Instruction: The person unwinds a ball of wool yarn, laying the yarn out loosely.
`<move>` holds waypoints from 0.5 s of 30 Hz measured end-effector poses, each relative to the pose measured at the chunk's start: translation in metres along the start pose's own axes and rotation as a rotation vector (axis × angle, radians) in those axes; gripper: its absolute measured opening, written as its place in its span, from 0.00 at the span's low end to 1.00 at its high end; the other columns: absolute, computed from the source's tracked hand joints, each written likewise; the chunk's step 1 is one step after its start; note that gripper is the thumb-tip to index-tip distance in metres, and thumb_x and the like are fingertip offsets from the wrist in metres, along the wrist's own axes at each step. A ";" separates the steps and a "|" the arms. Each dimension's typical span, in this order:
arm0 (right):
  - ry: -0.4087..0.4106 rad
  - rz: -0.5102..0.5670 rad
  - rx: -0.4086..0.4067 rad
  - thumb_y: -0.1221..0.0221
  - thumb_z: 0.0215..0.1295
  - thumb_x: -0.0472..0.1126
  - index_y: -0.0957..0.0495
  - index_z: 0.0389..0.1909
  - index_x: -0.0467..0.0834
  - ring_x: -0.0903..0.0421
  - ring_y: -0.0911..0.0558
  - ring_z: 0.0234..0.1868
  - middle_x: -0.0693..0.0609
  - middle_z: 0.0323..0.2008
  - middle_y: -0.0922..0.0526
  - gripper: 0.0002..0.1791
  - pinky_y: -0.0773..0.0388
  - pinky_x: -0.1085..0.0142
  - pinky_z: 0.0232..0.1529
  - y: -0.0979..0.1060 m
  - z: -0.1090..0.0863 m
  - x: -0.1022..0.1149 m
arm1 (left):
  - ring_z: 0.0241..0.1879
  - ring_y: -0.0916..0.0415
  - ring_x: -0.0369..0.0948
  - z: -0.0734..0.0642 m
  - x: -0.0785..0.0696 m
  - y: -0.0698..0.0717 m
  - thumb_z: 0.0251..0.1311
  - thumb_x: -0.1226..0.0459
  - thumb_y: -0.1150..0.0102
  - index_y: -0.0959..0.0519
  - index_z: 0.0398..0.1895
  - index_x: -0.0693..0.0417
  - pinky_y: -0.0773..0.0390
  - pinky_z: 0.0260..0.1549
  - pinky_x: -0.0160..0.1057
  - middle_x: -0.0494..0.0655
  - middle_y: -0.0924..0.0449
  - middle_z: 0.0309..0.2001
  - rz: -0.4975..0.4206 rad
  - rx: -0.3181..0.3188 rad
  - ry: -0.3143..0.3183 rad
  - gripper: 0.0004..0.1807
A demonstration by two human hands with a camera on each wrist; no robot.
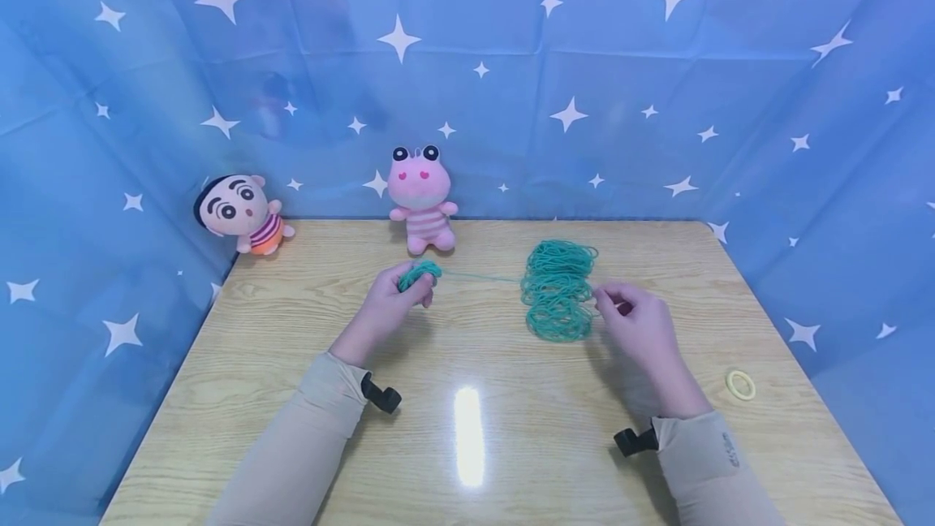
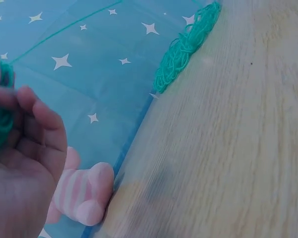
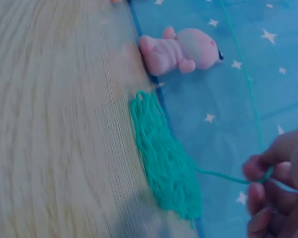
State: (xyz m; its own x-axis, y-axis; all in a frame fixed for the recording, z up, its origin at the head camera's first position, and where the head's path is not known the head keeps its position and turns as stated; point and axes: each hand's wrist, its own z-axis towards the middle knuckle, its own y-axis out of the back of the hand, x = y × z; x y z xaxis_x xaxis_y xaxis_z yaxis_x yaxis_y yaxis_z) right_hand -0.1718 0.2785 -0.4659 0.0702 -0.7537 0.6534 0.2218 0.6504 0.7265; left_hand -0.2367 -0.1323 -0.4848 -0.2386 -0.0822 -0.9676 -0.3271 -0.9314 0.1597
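My left hand [image 1: 394, 292] holds a small bundle of green yarn [image 1: 421, 273] between thumb and fingers, left of the table's middle. From that bundle a thin strand [image 1: 482, 276] runs taut to the right, passing the larger pile of looped green yarn [image 1: 559, 291] on the table. At the pile's right side, my right hand [image 1: 635, 323] pinches the strand between thumb and fingertips. In the right wrist view the strand [image 3: 221, 174] leaves the pile [image 3: 166, 158], reaches those fingertips and bends away from them. The left wrist view shows the wound bundle [image 2: 1, 114] against the palm.
A pink striped plush toy [image 1: 422, 201] sits at the table's back edge. Another plush toy [image 1: 244, 213] with black hair stands at the back left corner. A pale yellow ring [image 1: 741, 385] lies to the right of my right forearm. Behind hangs a blue star-patterned cloth [image 1: 497, 88].
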 end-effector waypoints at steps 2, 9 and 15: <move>-0.004 -0.041 0.060 0.42 0.84 0.51 0.10 0.56 0.41 0.56 0.14 0.39 0.43 0.45 0.06 0.20 0.19 0.68 0.39 0.004 -0.001 -0.003 | 0.33 0.19 0.41 0.002 0.001 -0.002 0.87 0.56 0.48 0.18 0.42 0.53 0.17 0.44 0.35 0.45 0.20 0.29 0.030 -0.001 -0.015 0.15; -0.013 -0.182 0.268 0.42 0.82 0.48 0.13 0.62 0.41 0.35 0.12 0.57 0.35 0.62 0.12 0.20 0.13 0.41 0.57 -0.007 -0.004 0.004 | 0.32 0.18 0.43 0.003 0.000 -0.009 0.87 0.56 0.48 0.19 0.40 0.54 0.18 0.39 0.36 0.50 0.18 0.28 0.131 0.029 -0.047 0.16; 0.123 -0.095 0.206 0.39 0.79 0.45 0.20 0.71 0.41 0.28 0.23 0.69 0.33 0.73 0.23 0.25 0.26 0.30 0.72 -0.042 -0.002 0.043 | 0.33 0.16 0.41 0.000 -0.001 -0.010 0.84 0.60 0.43 0.16 0.49 0.57 0.13 0.42 0.35 0.49 0.16 0.30 0.102 0.051 -0.026 0.10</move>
State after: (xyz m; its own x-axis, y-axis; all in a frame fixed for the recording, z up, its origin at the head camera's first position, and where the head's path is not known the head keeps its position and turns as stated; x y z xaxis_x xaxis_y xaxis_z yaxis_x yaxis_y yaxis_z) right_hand -0.1761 0.2188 -0.4685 0.1794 -0.8096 0.5588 0.0306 0.5724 0.8194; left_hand -0.2332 -0.1231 -0.4854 -0.2967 -0.1652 -0.9406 -0.3455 -0.8996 0.2670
